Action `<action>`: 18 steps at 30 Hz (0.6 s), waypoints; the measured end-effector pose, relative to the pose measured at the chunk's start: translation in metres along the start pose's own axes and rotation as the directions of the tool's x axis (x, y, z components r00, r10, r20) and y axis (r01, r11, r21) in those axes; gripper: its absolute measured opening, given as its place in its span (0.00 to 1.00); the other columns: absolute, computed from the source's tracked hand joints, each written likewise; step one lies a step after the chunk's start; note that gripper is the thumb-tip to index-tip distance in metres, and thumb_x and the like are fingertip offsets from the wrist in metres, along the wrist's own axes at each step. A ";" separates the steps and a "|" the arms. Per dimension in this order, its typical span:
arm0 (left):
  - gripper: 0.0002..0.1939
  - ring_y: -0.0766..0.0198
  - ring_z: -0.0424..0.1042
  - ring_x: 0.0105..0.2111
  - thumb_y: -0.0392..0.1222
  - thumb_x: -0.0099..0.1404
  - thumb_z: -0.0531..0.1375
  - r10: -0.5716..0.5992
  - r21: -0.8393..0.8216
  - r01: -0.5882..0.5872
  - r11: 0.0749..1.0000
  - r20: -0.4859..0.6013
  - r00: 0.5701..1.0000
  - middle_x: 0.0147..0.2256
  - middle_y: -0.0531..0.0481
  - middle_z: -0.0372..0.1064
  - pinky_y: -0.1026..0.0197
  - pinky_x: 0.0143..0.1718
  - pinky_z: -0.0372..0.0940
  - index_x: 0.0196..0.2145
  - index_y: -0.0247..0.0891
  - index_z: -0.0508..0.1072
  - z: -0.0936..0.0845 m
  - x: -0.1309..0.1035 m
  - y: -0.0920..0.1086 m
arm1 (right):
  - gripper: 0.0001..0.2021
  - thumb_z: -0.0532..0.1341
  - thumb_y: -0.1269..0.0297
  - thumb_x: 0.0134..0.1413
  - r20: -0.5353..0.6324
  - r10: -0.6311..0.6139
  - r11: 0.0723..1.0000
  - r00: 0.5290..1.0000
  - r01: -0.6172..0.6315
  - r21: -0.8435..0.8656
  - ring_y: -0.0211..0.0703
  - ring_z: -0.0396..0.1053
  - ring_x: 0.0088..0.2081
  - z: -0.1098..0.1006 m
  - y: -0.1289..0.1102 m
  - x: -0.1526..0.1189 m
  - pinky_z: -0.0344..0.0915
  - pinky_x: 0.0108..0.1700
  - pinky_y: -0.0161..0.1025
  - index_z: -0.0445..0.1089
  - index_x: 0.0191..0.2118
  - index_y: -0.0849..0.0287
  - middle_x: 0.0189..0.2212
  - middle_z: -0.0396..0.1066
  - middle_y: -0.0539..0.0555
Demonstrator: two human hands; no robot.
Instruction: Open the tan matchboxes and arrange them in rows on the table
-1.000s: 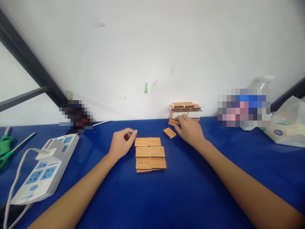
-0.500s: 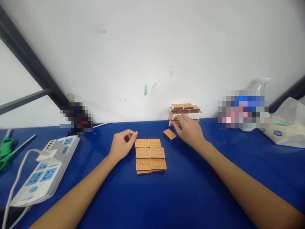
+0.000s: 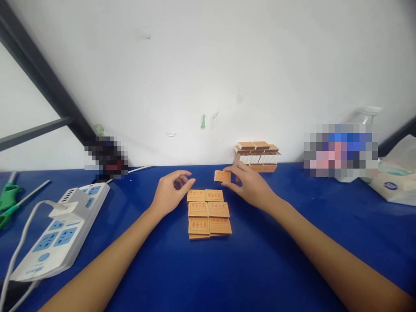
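Note:
Between the thumb and fingers of my right hand (image 3: 247,184) is a single matchbox (image 3: 222,176), its printed face up, just beyond the far end of a matchbox block. My left hand (image 3: 173,190) rests at the far left corner of that block, thumb and fingers apart, holding nothing. The block of matchboxes (image 3: 208,210) lies in two columns, with more boxes under the top layer. Behind my right hand, a small structure of matchboxes (image 3: 257,151) stands by the wall, with thin sticks between its lower and upper boxes.
On the left lies a white power strip (image 3: 61,234) with a plugged-in adapter and cable. Green-handled scissors (image 3: 9,199) are at the far left. A tissue pack (image 3: 394,177) sits at the right. Blurred items stand near the white wall (image 3: 208,65).
My right hand has left the matchbox structure and moved left and nearer, taking hold of the loose matchbox, which is now turned and farther back. My left hand has opened its fingers.

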State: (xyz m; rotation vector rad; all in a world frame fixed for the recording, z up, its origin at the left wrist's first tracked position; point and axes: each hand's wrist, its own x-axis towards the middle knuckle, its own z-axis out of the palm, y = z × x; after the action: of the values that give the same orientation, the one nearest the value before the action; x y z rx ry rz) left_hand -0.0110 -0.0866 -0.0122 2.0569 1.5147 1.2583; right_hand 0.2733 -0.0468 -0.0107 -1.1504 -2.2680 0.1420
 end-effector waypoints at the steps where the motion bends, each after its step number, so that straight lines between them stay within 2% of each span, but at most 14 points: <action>1: 0.19 0.61 0.74 0.34 0.54 0.66 0.65 -0.003 -0.039 0.004 0.999 0.023 1.000 0.39 0.49 0.79 0.59 0.34 0.68 0.50 0.44 0.78 0.000 0.003 -0.001 | 0.18 0.63 0.54 0.64 0.003 -0.008 0.998 1.000 0.008 0.069 0.47 0.70 0.38 0.005 -0.004 0.004 0.69 0.43 0.46 0.72 0.55 0.55 0.44 0.71 0.57; 4: 0.25 0.58 0.77 0.40 0.54 0.64 0.67 -0.035 -0.172 0.055 0.984 0.114 0.993 0.48 0.46 0.78 0.57 0.39 0.71 0.57 0.45 0.76 0.000 0.011 -0.005 | 0.18 0.64 0.55 0.64 0.042 -0.037 0.969 0.998 0.025 0.247 0.43 0.68 0.35 0.023 -0.013 0.014 0.70 0.43 0.45 0.73 0.57 0.53 0.43 0.69 0.55; 8: 0.22 0.56 0.80 0.39 0.56 0.67 0.64 -0.103 -0.323 0.172 0.931 0.220 0.970 0.43 0.43 0.81 0.55 0.42 0.73 0.53 0.40 0.78 -0.002 0.014 -0.011 | 0.19 0.64 0.57 0.64 0.068 -0.051 0.937 0.996 0.025 0.348 0.41 0.68 0.35 0.035 -0.014 0.017 0.70 0.43 0.44 0.72 0.58 0.53 0.46 0.68 0.55; 13: 0.18 0.57 0.79 0.35 0.57 0.68 0.63 -0.084 -0.320 0.177 0.931 0.282 0.956 0.36 0.45 0.81 0.57 0.37 0.74 0.41 0.40 0.82 -0.005 0.012 -0.006 | 0.18 0.64 0.61 0.63 0.121 -0.053 0.931 0.991 0.006 0.365 0.41 0.68 0.35 0.030 -0.013 0.013 0.70 0.42 0.44 0.74 0.57 0.52 0.44 0.68 0.55; 18: 0.19 0.59 0.77 0.30 0.57 0.69 0.62 -0.086 -0.338 0.209 0.918 0.345 0.935 0.33 0.46 0.80 0.61 0.28 0.70 0.41 0.39 0.82 -0.002 0.003 0.002 | 0.16 0.64 0.62 0.62 0.148 -0.058 0.933 0.987 0.001 0.359 0.40 0.67 0.34 0.023 -0.020 0.005 0.69 0.41 0.43 0.76 0.54 0.53 0.41 0.70 0.54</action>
State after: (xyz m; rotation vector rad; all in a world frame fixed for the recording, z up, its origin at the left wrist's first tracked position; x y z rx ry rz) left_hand -0.0114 -0.0855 -0.0081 1.7587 1.1572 0.9950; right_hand 0.2442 -0.0516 -0.0201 -0.9371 -2.2674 0.6287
